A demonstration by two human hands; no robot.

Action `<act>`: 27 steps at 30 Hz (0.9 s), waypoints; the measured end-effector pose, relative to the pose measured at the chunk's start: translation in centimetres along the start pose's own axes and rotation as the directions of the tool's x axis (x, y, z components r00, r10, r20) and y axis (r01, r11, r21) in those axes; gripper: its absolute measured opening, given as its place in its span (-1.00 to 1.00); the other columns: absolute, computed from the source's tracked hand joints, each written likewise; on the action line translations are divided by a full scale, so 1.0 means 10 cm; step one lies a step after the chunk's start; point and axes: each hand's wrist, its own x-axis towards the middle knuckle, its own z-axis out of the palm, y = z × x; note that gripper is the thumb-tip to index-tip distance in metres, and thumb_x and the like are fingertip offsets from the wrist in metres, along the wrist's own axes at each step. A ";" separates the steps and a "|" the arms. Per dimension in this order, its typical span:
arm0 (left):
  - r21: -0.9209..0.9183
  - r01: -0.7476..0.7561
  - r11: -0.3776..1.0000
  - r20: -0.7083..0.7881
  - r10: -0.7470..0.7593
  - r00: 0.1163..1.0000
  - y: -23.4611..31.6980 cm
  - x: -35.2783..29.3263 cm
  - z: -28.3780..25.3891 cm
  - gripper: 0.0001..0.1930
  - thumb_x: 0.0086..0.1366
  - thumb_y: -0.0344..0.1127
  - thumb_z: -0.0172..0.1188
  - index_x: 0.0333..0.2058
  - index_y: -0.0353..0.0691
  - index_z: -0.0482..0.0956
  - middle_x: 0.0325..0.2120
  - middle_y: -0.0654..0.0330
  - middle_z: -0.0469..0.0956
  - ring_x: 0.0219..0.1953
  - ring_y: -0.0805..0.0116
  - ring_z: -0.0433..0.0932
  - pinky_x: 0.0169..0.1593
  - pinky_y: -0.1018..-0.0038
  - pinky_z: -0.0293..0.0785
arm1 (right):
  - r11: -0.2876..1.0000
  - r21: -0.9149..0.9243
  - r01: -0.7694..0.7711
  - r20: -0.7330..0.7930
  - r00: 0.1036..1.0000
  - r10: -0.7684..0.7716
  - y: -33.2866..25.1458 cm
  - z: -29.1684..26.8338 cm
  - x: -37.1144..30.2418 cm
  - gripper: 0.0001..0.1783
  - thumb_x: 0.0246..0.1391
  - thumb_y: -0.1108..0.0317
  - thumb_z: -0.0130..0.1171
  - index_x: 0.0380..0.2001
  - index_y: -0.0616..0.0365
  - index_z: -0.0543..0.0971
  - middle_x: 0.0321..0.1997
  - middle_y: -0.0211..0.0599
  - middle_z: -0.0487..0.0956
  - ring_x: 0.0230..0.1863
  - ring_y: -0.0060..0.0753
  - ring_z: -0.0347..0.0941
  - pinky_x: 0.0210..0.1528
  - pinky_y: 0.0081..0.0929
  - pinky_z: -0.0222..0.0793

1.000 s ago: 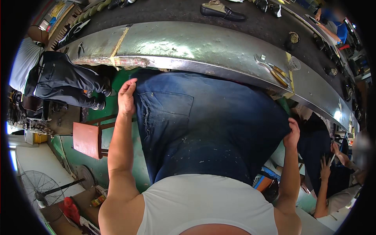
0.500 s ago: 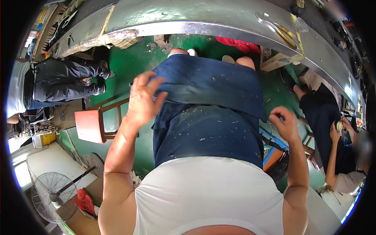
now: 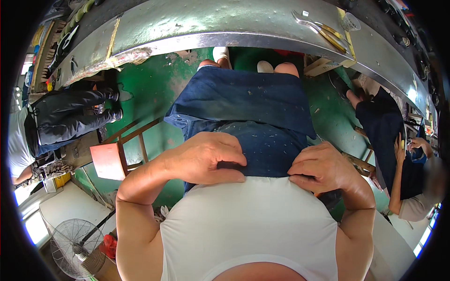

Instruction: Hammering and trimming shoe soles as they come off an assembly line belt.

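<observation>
White glare pools on the surface (image 3: pixel 187 21) at top centre; a window (image 3: pixel 36 228) burns out at lower left. Shadow darkens the upper-centre floor (image 3: pixel 243 56). Edges bend near the black rim, with a blurred patch far right.

Over the blue apron (image 3: pixel 248 100) lies open room, with the metal bench (image 3: pixel 211 23) standing across ahead.
</observation>
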 end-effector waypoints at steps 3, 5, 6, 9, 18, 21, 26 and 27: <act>0.071 -0.069 0.995 -0.001 0.069 0.998 -0.05 0.06 -0.03 -0.81 0.05 -0.46 0.46 -0.33 -0.28 0.68 -0.43 0.14 0.61 -0.38 0.19 0.61 -0.35 0.37 0.50 | 0.996 0.012 -0.087 -0.097 0.991 0.088 -0.01 -0.03 0.09 -0.91 -0.06 0.45 0.35 -0.44 0.10 0.62 -0.46 -0.31 0.59 -0.44 -0.21 0.56 -0.46 -0.38 0.42; 0.158 -0.025 0.987 -0.100 0.041 0.994 -0.04 0.10 -0.06 -0.87 0.06 -0.52 0.42 -0.39 -0.30 0.67 -0.47 0.12 0.61 -0.44 0.20 0.61 -0.41 0.39 0.49 | 0.988 0.069 -0.135 -0.119 0.983 0.142 0.03 -0.06 0.14 -0.93 -0.05 0.47 0.34 -0.44 0.11 0.62 -0.47 -0.30 0.59 -0.44 -0.21 0.56 -0.46 -0.37 0.42; 0.153 -0.025 0.988 -0.101 0.041 0.994 -0.04 0.12 -0.07 -0.87 0.06 -0.52 0.42 -0.39 -0.30 0.67 -0.47 0.12 0.61 -0.44 0.20 0.61 -0.41 0.39 0.49 | 0.977 0.125 -0.176 -0.140 0.971 0.193 0.06 -0.09 0.16 -0.94 -0.03 0.49 0.32 -0.45 0.13 0.62 -0.47 -0.28 0.59 -0.44 -0.20 0.55 -0.46 -0.37 0.42; 0.168 0.041 0.985 -0.205 -0.006 0.979 -0.04 0.17 -0.12 -0.90 0.08 -0.56 0.38 -0.40 -0.31 0.66 -0.49 0.12 0.61 -0.47 0.20 0.61 -0.44 0.40 0.49 | 0.935 0.235 -0.266 -0.042 0.958 0.283 0.16 -0.18 0.22 -0.95 0.04 0.48 0.30 -0.43 0.17 0.60 -0.46 -0.28 0.60 -0.46 -0.29 0.54 -0.43 -0.43 0.42; 0.052 0.115 0.992 -0.255 -0.098 0.962 -0.14 0.24 -0.18 -0.96 0.17 -0.58 0.31 -0.41 -0.34 0.64 -0.49 0.12 0.61 -0.43 0.28 0.59 -0.41 0.44 0.46 | 0.819 0.363 -0.445 -0.053 0.867 0.495 0.24 -0.14 0.26 -0.90 0.16 0.40 0.28 -0.36 0.19 0.59 -0.44 -0.33 0.60 -0.46 -0.49 0.50 -0.39 -0.53 0.39; 0.075 0.132 0.988 -0.281 -0.106 0.954 -0.21 0.26 -0.19 -0.96 0.18 -0.58 0.29 -0.41 -0.32 0.63 -0.51 0.14 0.59 -0.45 0.28 0.57 -0.41 0.43 0.45 | 0.839 0.326 -0.436 -0.074 0.873 0.482 0.25 -0.11 0.29 -0.89 0.17 0.39 0.27 -0.35 0.20 0.58 -0.44 -0.31 0.59 -0.47 -0.48 0.49 -0.40 -0.52 0.40; 0.045 0.167 0.985 -0.284 -0.147 0.947 -0.22 0.27 -0.21 -0.97 0.19 -0.51 0.28 -0.43 -0.28 0.62 -0.51 0.13 0.57 -0.43 0.15 0.56 -0.39 0.32 0.44 | 0.829 0.347 -0.437 -0.076 0.869 0.490 0.27 -0.10 0.29 -0.87 0.18 0.38 0.27 -0.34 0.21 0.58 -0.45 -0.29 0.59 -0.47 -0.47 0.49 -0.40 -0.52 0.40; 0.045 0.170 0.984 -0.287 -0.150 0.946 -0.21 0.27 -0.22 -0.97 0.19 -0.51 0.28 -0.43 -0.28 0.62 -0.51 0.13 0.57 -0.43 0.15 0.56 -0.39 0.32 0.44 | 0.827 0.352 -0.439 -0.073 0.868 0.492 0.27 -0.11 0.29 -0.87 0.18 0.38 0.27 -0.34 0.22 0.58 -0.45 -0.29 0.59 -0.47 -0.47 0.49 -0.40 -0.52 0.40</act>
